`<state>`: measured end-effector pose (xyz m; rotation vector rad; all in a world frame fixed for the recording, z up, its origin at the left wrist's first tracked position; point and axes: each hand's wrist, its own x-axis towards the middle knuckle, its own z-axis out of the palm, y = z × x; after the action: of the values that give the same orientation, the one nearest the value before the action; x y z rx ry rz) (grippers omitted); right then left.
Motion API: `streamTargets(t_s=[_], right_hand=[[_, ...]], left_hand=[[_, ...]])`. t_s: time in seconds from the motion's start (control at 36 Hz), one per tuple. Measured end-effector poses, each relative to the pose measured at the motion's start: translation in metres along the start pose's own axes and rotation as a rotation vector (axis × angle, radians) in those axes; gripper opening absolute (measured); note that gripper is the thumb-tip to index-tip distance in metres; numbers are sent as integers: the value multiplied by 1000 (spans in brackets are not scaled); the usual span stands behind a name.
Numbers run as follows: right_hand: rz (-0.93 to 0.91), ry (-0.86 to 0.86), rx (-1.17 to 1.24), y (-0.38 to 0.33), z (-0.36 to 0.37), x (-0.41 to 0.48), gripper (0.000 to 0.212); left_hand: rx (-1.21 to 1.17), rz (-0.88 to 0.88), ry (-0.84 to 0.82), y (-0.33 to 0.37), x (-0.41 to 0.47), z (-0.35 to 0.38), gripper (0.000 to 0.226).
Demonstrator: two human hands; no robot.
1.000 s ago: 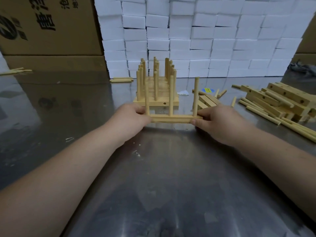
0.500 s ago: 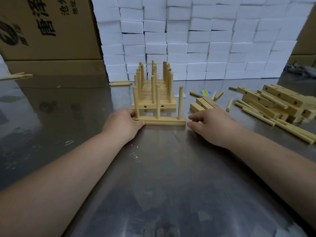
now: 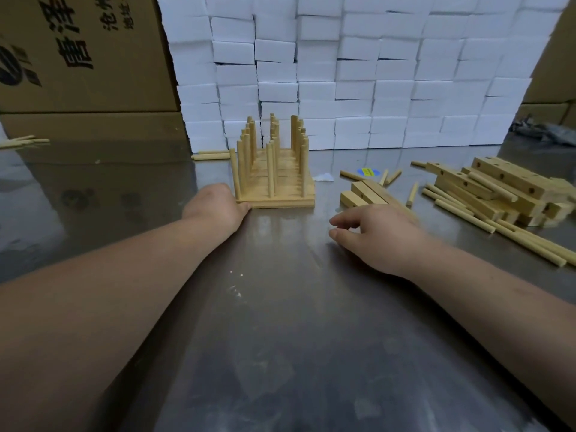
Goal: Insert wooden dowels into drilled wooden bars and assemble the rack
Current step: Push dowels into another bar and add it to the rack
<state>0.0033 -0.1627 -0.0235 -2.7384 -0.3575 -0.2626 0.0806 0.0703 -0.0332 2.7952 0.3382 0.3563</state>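
At 12 o'clock on the steel table, the dowelled bar now sits shoved against the finished row, so that piece is done. The left hand touches its 9 o'clock end, though I can't see the grip. The right hand has let go and is loosely curled, empty. Spare bars and dowels wait at 2 o'clock, with nothing in the way.
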Motion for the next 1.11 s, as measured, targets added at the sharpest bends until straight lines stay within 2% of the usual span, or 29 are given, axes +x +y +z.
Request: streamTargets(t_s=[0.28,0.64,0.78,0.86,0.94,1.0,1.11], right_hand=[[4,8,15,0,1,0,36],[8,-3,-1,1,1,1,37],[89,78,-56,2,-3,3,36],[181,164,-134,6,-10,5,38],[265,107,-252,11,-13,7,43],[306,39,-288,12,-13,7,43],[295,-18,-287,12,-12,7,38]], left_hand=[[70,36,20,6,5,0,43],[46,49,21,12,15,3,40],[63,22,28,13,12,4,39],[-56,-54,71,18,5,3,28],[-246,-125,139,25,-11,-4,23],[-310,-80,110,31,-26,-8,23],[-293,67,-71,48,-66,-12,23]])
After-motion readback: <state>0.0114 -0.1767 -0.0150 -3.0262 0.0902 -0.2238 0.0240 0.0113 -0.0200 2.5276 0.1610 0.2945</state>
